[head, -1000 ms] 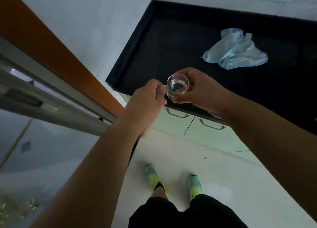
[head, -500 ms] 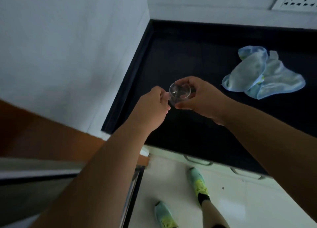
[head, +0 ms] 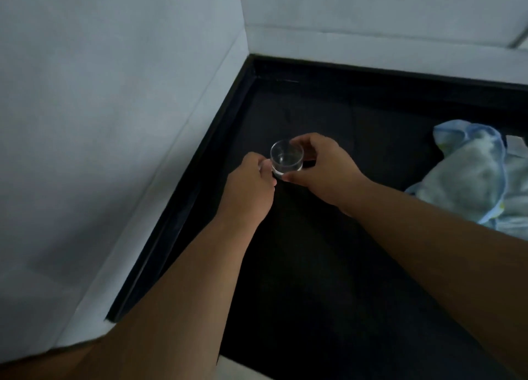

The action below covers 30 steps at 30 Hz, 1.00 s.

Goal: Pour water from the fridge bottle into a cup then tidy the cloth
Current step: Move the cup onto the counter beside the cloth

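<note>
A small clear glass cup [head: 286,158] with a little water in it is held upright over the left part of the black countertop [head: 328,265]. My right hand [head: 323,169] grips it from the right, thumb in front and fingers behind. My left hand [head: 251,185] pinches its left side with curled fingers. A crumpled light blue cloth [head: 474,176] lies on the counter at the right edge of view. No bottle is in sight.
White tiled walls [head: 114,122] meet in a corner to the left and behind the counter. The counter has a raised black rim [head: 183,208] along the left wall and the back.
Both hands have carried the cup forward from the counter's front edge to over its left part. The floor, my feet and the drawers have dropped out of view.
</note>
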Available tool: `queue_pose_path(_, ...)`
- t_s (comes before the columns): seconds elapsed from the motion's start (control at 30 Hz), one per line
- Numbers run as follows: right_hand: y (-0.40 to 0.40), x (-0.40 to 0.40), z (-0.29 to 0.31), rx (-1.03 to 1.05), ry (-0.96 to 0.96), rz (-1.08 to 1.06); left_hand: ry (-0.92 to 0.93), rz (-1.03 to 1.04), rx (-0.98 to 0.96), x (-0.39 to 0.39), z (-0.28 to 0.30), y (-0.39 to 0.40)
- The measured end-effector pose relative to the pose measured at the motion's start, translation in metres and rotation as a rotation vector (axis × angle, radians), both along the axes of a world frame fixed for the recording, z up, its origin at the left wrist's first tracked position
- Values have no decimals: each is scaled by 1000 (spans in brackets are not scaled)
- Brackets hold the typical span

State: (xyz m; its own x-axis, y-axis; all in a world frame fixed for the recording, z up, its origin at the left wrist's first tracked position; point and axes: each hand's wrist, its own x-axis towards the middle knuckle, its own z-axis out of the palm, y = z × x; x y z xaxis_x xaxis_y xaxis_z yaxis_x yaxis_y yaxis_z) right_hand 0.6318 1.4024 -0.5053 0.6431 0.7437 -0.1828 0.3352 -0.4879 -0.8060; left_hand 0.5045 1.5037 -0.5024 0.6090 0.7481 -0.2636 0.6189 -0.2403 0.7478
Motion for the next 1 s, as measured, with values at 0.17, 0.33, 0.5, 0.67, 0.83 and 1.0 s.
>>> queue_pose_path(0.17, 39, 27, -6, 47, -71, -12, -54, 68, 46, 32, -6, 33)
queue_pose_path(0.33, 75, 53, -2, 68, -98, -56, -38, 122, 132, 72, 0, 68)
queue_pose_path(0.5, 102, 82, 4, 47, -136, -49, -46, 148, 144, 105, -4, 98)
queue_pose_path(0.67, 125, 97, -3, 46, -194, -78, -59, 193, 169, 128, -17, 119)
queue_pose_path(0.83, 128, 97, -3, -42, -178, -23, -127, 274, 103, 138, -27, 125)
queue_pose_path(1.0, 74, 81, 20, -130, -206, 58, -88, 175, 89, 110, 14, 71)
